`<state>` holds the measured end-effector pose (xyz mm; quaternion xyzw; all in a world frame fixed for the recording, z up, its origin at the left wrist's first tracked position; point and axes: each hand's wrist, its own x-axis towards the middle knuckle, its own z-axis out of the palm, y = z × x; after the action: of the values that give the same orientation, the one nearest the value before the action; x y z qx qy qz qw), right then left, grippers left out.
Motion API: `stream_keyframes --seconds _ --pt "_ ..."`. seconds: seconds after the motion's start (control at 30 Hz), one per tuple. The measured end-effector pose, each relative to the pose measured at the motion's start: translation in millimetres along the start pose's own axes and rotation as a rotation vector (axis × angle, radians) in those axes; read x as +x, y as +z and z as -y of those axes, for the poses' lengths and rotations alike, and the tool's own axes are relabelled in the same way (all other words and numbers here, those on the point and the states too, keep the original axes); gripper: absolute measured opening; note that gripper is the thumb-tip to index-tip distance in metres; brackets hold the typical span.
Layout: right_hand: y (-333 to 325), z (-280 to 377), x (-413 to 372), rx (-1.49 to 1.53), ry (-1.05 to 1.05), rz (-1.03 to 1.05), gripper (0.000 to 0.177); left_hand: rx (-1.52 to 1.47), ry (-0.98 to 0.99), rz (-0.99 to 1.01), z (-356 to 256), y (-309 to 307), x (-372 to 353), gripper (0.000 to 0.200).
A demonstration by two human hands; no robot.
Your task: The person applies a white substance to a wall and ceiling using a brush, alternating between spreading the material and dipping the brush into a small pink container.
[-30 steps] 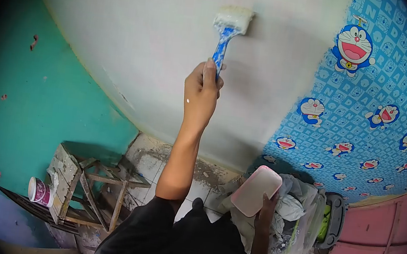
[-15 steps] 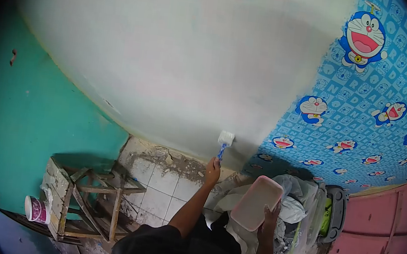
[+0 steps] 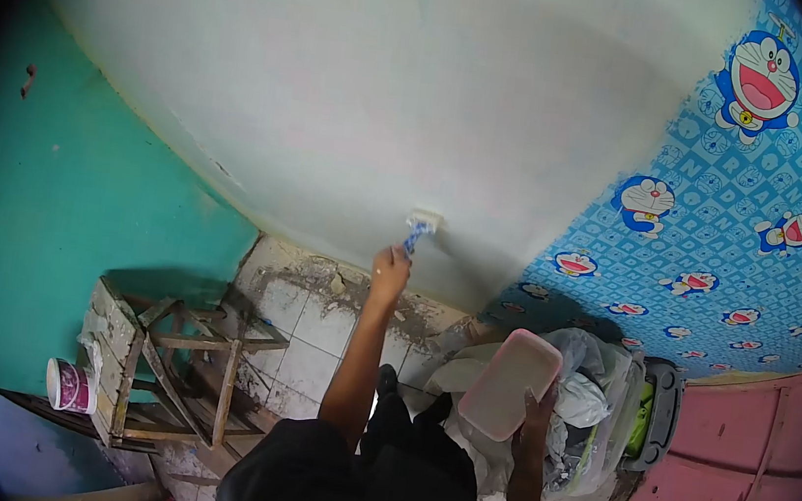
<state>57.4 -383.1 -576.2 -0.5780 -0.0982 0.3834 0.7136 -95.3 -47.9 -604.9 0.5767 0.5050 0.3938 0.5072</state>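
Note:
My left hand (image 3: 391,271) is closed around the blue-and-white handle of a paintbrush (image 3: 423,221). Its wide pale bristles are at the white wall (image 3: 369,98), low down near the floor. Lower right, my right hand (image 3: 537,414) grips the near right edge of a pink-rimmed rectangular plastic tub (image 3: 510,384), tilted so its whitish inside faces me. Part of that hand is hidden behind the tub.
Blue cartoon wallpaper (image 3: 665,231) borders the white wall on the right. A worn wooden stool-like frame (image 3: 175,363) lies at left beside a paint bucket (image 3: 71,386). Plastic-wrapped items (image 3: 595,372) lie behind the tub. Pink door (image 3: 723,465) at right; green wall (image 3: 80,204) at left.
My left hand has carried the brush up and to the left along the white wall, the arm reaching farther out. The tub in my right hand has risen slightly. The view has shifted a little.

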Motion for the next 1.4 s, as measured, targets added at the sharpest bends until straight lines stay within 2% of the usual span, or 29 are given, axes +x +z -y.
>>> stream_keyframes --seconds 0.07,0.13,0.17,0.27,0.3,0.4,0.57,0.67,0.77,0.87,0.9,0.97,1.03,1.1,1.2,1.4 --pt "6.0 4.4 1.9 -0.017 -0.01 0.06 0.075 -0.151 -0.026 0.011 -58.0 -20.7 -8.0 0.043" --pt "19.6 14.3 -0.7 -0.005 0.03 0.054 0.074 -0.209 0.031 0.007 -97.6 -38.6 -20.5 0.04" --pt "24.9 16.5 -1.4 0.002 0.049 0.051 0.074 -0.237 0.06 0.006 -111.3 -44.0 -23.9 0.039" --pt "29.5 7.6 0.4 -0.164 -0.068 0.1 0.074 -0.292 0.157 -0.065 -132.1 -53.2 -27.3 0.038" --pt "31.2 3.7 1.8 -0.117 -0.035 0.09 0.074 -0.3 0.166 -0.066 -128.0 -54.1 -22.4 0.037" --pt "33.4 -9.3 5.6 -0.029 0.031 0.08 0.073 -0.279 0.178 -0.075 -89.9 -49.5 0.9 0.036" --pt "43.1 -3.5 -6.9 -0.039 0.066 0.114 0.071 -0.188 0.123 -0.097 53.8 -18.6 27.9 0.035" --pt "44.4 -8.3 -11.4 -0.021 0.083 0.065 0.07 -0.047 0.085 -0.098 119.4 -9.9 18.0 0.037" --pt "42.7 -17.6 -13.4 -0.019 0.047 0.047 0.07 0.025 0.044 -0.085 161.2 -10.8 4.0 0.04" --pt "47.9 -19.5 -16.3 0.007 0.091 0.038 0.071 0.207 0.008 -0.034 180.1 -25.1 -5.9 0.04" --pt "49.6 -23.3 -16.4 0.003 0.089 0.047 0.071 0.176 0.035 -0.04 178.1 -32.2 -11.1 0.038" --pt "51.9 -34.3 -15.0 -0.003 0.083 0.052 0.071 0.112 0.089 -0.039 156.7 -50.5 -24.0 0.035" --pt "58.9 -38.9 -12.7 0.009 0.096 0.071 0.072 0.146 0.064 0.029 97.2 -82.0 -39.7 0.03" --pt "70.8 -40.2 -15.3 0.002 0.094 0.09 0.073 0.246 0.097 0.203 49.0 -119.5 -47.1 0.028" --pt "90.6 -44.1 -17.7 -0.023 0.063 0.129 0.074 0.246 0.12 0.286 -37.1 -152.9 -72.2 0.026" --pt "127.7 -57.5 -37.7 0.061 0.1 0.174 0.075 0.109 0.149 0.311 -116.6 -173.7 -110.9 0.023"
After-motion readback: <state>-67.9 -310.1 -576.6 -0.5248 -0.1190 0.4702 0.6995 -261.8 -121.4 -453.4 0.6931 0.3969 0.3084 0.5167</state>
